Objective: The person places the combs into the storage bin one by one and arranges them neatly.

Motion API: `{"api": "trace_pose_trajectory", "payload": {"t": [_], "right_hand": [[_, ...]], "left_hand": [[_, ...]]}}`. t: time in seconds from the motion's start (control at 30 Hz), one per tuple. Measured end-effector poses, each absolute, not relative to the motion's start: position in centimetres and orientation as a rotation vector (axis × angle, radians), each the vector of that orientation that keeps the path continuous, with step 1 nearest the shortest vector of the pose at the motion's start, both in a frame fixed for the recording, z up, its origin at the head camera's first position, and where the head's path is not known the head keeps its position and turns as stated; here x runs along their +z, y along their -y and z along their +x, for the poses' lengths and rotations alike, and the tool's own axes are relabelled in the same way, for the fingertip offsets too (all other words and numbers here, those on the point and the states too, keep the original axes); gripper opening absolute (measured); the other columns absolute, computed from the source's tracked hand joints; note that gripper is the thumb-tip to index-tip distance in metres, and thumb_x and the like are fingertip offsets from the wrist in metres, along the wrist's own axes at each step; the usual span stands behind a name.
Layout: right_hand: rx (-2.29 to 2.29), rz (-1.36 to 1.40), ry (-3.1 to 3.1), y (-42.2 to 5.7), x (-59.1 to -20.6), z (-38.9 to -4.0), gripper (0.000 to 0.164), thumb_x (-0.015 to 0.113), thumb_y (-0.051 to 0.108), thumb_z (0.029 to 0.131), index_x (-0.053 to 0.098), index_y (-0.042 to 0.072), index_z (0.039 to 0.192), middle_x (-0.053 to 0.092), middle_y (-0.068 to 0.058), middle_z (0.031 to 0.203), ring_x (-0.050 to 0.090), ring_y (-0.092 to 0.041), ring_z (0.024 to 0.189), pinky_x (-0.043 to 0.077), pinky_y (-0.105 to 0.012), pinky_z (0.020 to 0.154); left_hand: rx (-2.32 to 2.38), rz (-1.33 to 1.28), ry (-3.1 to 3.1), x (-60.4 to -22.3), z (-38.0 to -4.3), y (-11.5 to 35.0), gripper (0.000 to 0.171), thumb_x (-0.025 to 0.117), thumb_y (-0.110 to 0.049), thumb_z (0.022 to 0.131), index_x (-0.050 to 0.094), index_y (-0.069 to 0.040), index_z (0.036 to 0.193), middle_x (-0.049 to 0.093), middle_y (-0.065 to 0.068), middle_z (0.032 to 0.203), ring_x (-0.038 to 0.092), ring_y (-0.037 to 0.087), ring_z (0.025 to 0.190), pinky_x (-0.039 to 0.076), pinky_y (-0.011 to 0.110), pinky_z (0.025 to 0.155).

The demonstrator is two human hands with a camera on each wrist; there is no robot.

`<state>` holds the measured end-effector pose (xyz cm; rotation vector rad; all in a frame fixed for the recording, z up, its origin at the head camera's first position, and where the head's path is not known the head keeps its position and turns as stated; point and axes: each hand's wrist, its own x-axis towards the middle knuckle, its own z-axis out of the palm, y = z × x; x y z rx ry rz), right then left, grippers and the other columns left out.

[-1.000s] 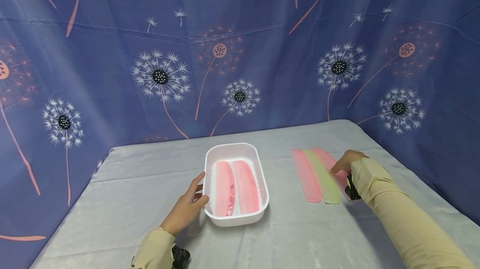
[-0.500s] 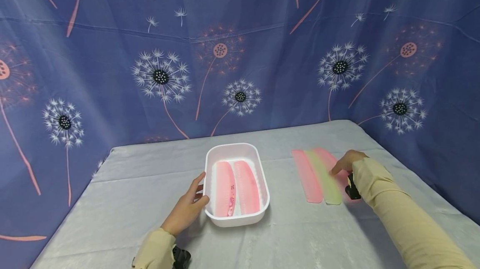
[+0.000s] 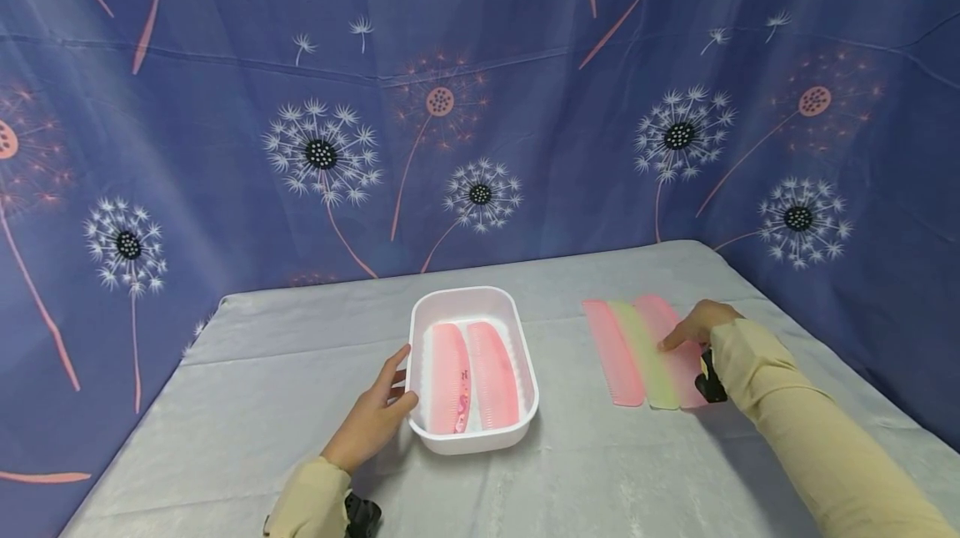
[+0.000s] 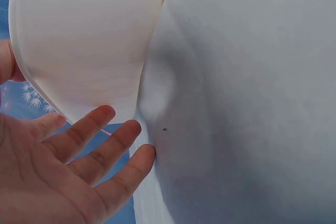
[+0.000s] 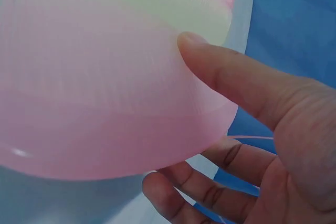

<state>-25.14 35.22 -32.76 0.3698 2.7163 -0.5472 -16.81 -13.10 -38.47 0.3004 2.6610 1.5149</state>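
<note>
My right hand (image 3: 697, 325) grips the rightmost pink comb (image 5: 105, 135). Its thumb lies on the upper face and its other fingers sit at the outer edge, partly under it. Close beside that comb lie a pale green comb (image 3: 651, 363) and another pink comb (image 3: 615, 354). My left hand (image 3: 372, 419) touches the left side of a white plastic tray (image 3: 531, 388), thumb and forefinger at the rim, other fingers extended along the outer wall. Two pink combs lie inside the tray: a left one (image 3: 446, 379) with a printed pattern and a right one (image 3: 495, 375).
A pale grey cloth (image 3: 300, 371) covers the table, with some creases. Behind and at both sides hangs a blue curtain (image 3: 555, 213) printed with dandelions. Bare cloth separates the tray from the combs on the right.
The rightmost pink comb has shifted slightly, its near end now closer to the green comb. My right wrist has edged a little to the right. Left hand and tray stay put.
</note>
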Motion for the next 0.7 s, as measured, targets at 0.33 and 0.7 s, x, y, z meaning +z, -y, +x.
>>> {"api": "trace_pose_trajectory", "payload": {"t": [0.33,0.7], "right_hand": [[-0.579,0.363,-2.727,-34.4,-31.9,-24.7,0.057,0.081,0.038,0.079,0.061,-0.012,0.098,0.061,-0.020,0.090,0.064,-0.027,0.077,0.054,-0.034,0.069],[-0.505,0.331,-2.748,-33.5,-31.6,-24.4,0.055,0.071,0.036,0.087,0.060,-0.016,0.103,0.063,-0.021,0.092,0.066,-0.027,0.076,0.056,-0.033,0.067]], "left_hand": [[1.504,0.306,-2.679,-38.5,-16.8,13.2,0.069,0.053,-0.013,0.097,0.028,-0.012,0.161,0.050,0.029,0.145,0.056,0.042,0.127,0.042,0.061,0.105],[1.503,0.320,-2.684,-38.6,-16.8,13.0,0.069,0.053,-0.012,0.096,0.029,-0.011,0.161,0.052,0.029,0.144,0.057,0.041,0.125,0.042,0.061,0.105]]}}
